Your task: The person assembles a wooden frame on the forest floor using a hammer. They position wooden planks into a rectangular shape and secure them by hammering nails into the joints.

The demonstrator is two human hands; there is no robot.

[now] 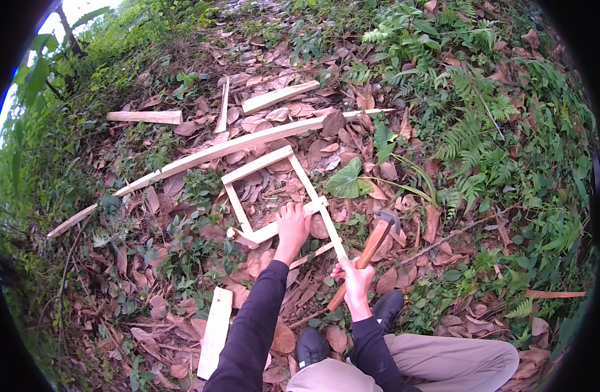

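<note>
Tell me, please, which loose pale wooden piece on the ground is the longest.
The long, pale wooden strip just beyond the four-sided pale wooden frame; the others are clearly shorter.

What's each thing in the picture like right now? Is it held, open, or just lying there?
Hammer: held, head end uppermost in the picture
Wooden frame: four-sided, one strip running past a corner
Left hand: closed on the frame
Right hand: closed around the hammer's handle
Long strip: lying down
Big green leaf: spread open
Shoes: worn
</note>
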